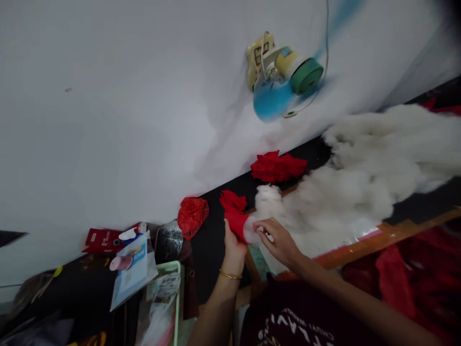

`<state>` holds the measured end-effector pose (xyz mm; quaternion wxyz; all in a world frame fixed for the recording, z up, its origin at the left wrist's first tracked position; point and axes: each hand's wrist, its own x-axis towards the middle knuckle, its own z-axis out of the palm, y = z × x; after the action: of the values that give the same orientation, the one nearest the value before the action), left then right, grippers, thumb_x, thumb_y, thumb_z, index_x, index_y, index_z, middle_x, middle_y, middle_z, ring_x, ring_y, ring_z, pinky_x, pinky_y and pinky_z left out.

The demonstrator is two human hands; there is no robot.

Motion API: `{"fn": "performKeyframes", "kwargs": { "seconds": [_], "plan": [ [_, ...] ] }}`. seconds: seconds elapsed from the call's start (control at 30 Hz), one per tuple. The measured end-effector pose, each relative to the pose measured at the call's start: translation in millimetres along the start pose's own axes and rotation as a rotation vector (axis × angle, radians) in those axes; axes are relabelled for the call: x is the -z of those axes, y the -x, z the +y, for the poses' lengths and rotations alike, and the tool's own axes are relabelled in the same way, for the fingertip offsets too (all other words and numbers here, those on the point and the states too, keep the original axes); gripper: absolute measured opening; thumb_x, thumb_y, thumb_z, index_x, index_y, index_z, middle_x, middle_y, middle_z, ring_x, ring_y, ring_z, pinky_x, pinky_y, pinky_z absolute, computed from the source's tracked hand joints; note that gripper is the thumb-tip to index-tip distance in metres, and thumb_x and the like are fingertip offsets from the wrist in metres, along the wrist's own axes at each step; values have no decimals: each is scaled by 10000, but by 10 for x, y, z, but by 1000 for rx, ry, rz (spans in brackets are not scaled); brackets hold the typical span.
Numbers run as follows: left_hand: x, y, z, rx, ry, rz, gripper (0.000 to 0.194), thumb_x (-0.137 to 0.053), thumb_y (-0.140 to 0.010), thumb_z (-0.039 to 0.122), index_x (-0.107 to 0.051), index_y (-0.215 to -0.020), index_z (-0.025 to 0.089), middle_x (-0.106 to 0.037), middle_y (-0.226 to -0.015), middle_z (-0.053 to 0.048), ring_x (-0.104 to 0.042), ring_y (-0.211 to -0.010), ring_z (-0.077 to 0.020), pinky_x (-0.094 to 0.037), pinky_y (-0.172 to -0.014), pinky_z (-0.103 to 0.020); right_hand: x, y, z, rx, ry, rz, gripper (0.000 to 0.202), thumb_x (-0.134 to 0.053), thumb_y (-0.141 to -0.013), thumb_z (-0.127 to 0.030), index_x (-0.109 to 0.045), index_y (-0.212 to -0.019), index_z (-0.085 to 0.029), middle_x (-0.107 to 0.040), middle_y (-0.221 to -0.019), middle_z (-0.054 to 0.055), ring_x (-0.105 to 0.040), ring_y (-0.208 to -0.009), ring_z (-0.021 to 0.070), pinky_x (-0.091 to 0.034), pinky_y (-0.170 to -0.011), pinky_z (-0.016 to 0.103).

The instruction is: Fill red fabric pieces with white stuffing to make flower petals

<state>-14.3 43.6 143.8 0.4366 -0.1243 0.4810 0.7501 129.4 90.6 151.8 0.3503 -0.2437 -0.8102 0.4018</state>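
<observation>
My left hand (234, 247) is wrapped round a red fabric piece (236, 223), shaped like a short tube and tilted. From the end facing my right hand sticks out a pale white piece (250, 230); whether it is stuffing or a cuff I cannot tell. My right hand (277, 240) has its finger and thumb curled against this white piece. Just beyond the fingers lies a tuft of white fibre stuffing (268, 199), joined to a large heap. A crumpled red cloth part (232, 199) shows right behind the held fabric.
A wall fan (306, 74) spins above the dark bench. Along the wall lie a red cloth pile (277, 166) and a red plastic bag (193, 216). To the left are a green-rimmed bin (179, 293) and a packet (131, 271). Red fabric (396, 278) lies below the bench's right edge.
</observation>
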Motion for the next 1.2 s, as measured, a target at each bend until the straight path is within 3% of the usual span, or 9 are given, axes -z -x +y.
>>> {"fn": "performKeyframes", "kwargs": {
  "seconds": [0.17,0.27,0.33,0.43,0.53,0.63,0.83,1.03,1.2],
  "plan": [
    [-85,151,-115,23,27,-154,211,-677,-809,280,-684,-980,157,-750,-954,-77,-702,-894,-186,-501,-967,-316,-73,-50,88,-21,69,-35,316,-490,-850,-140,-597,-1145,-179,-660,-1035,106,-566,-951,250,-502,-853,424],
    [-80,184,-151,6,-64,-132,155,-697,-776,212,-690,-925,169,-752,-934,-65,-694,-976,-202,-482,-999,-330,-105,-40,105,12,13,-101,292,-463,-838,-100,-619,-1068,-189,-658,-976,92,-545,-945,244,-499,-839,404],
    [-80,187,-139,-22,-83,-103,164,-696,-789,239,-692,-938,171,-750,-947,-66,-692,-988,-207,-486,-995,-341,-119,-30,135,14,-34,-127,280,-459,-833,-92,-622,-1038,-191,-655,-953,89,-538,-929,241,-500,-826,398],
    [-98,190,-109,6,-55,-125,254,-668,-834,334,-696,-1011,154,-742,-1026,-101,-697,-976,-215,-510,-969,-352,-147,-31,218,-30,-94,-70,313,-456,-810,-90,-624,-1053,-195,-658,-1007,91,-553,-974,239,-488,-882,419],
    [-115,190,-121,30,-28,-189,322,-616,-872,393,-704,-1046,138,-725,-1114,-130,-687,-1024,-228,-514,-974,-356,-179,-52,289,-177,-157,5,286,-439,-830,-132,-646,-1018,-190,-677,-1012,89,-597,-948,228,-496,-870,401],
    [-117,187,-170,-32,-43,-215,311,-617,-878,352,-701,-1083,134,-710,-1168,-129,-664,-1089,-225,-492,-1008,-342,-204,-79,281,-345,-270,9,236,-452,-857,-222,-676,-920,-178,-709,-906,68,-631,-816,213,-521,-777,358],
    [-97,171,-252,-103,-89,-146,222,-635,-864,268,-711,-1043,160,-725,-1127,-119,-679,-1054,-204,-482,-1014,-329,-281,-107,210,-466,-580,27,268,-579,-813,-335,-711,-982,-173,-737,-908,40,-661,-833,214,-540,-857,384],
    [-63,153,-310,-97,-77,-122,227,-597,-890,303,-694,-1032,157,-736,-1074,-116,-700,-974,-196,-508,-974,-329,-384,-51,358,-451,-416,31,256,-514,-794,-249,-740,-899,-186,-736,-908,55,-644,-849,218,-546,-778,354],
    [-46,156,-318,-136,-109,-94,171,-593,-889,278,-694,-982,176,-745,-1020,-94,-704,-920,-183,-515,-950,-314,-434,-59,385,-435,-395,-14,267,-513,-705,-170,-736,-852,-185,-735,-875,56,-628,-778,200,-542,-722,320]
  ]
}}
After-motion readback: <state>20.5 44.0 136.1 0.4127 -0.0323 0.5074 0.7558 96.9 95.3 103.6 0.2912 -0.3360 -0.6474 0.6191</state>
